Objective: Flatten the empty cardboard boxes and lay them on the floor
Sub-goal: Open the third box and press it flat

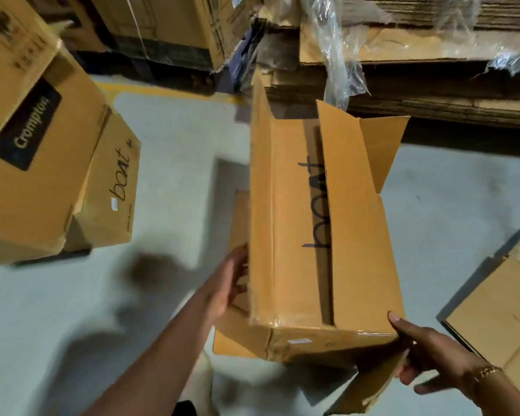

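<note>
Collapsing of one carton is the step in hand. The boat box [285, 235] is held in the air above the floor [168, 175], long axis pointing away from the person, not yet flattened: its walls stand square. At its far end the flaps [382, 151] are sprung open, and loose flaps hang below its near end.

The right hand [427, 352] grips the near right corner of the boat box, thumb laid on the upper face and fingers curled underneath. The left hand [228, 283] is set against the left wall of the boat box, beside a hanging flap; motion blur prevents it being told whether its fingers are curled round that flap or merely pressed flat.

Left of the boat box, a Crompton box [36, 163] is stacked over a second boat box [111, 187]. Beyond the boat box, a stack of flat cardboard [433, 85] is seen under torn plastic wrap [339, 55]. Right of the boat box, a flat cardboard sheet [499, 319] lies on the floor.

For the next move, it is judged that both ends must be confirmed free of tape, after which opposite corners are to be pushed toward each other so that the walls fold along their creases. A firm hold on both sides is required, since the open flaps may catch. The bare floor below the boat box is a likely laying place.
</note>
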